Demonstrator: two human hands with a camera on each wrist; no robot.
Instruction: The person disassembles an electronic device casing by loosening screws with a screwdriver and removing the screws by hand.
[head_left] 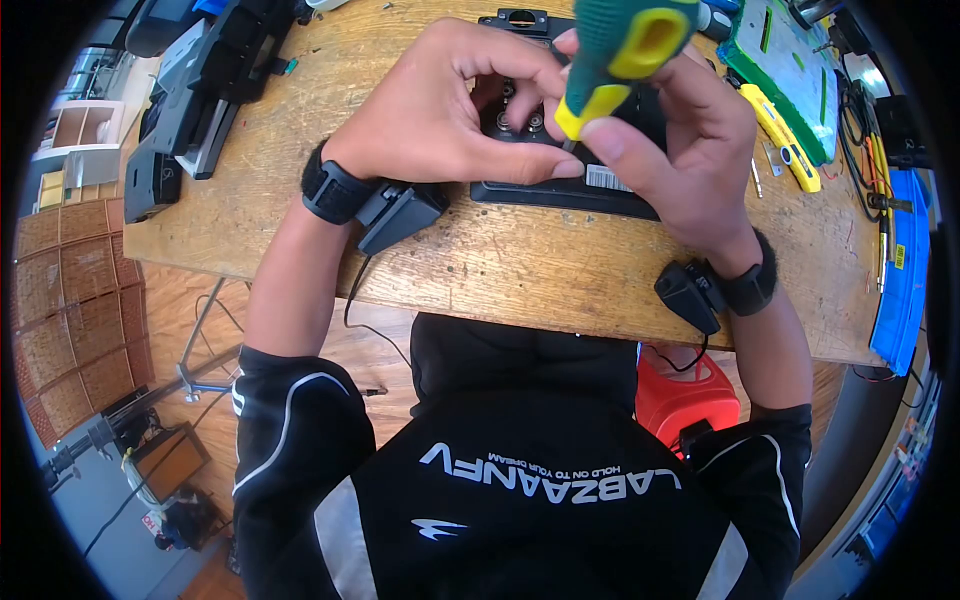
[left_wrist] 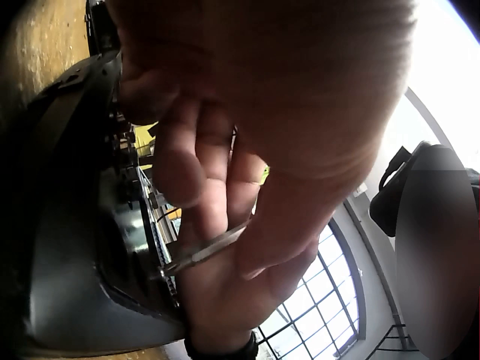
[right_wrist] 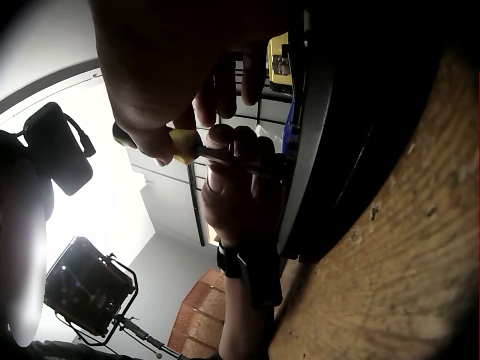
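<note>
A green and yellow screwdriver is gripped by the right hand, its shaft pointing down at a black device with a barcode label. In the left wrist view the metal shaft reaches the device's dark surface, passing by the left thumb. The left hand arches over the device, thumb and fingers curved round the shaft near its tip. The right wrist view shows the yellow collar at the right fingers, with the left hand beyond. Whether the tip sits in a screw is hidden.
On the wooden table, black devices stand at the left. A yellow cutter, a green-edged tray and cables lie at the right. A blue bin is by the right edge; below is a red container.
</note>
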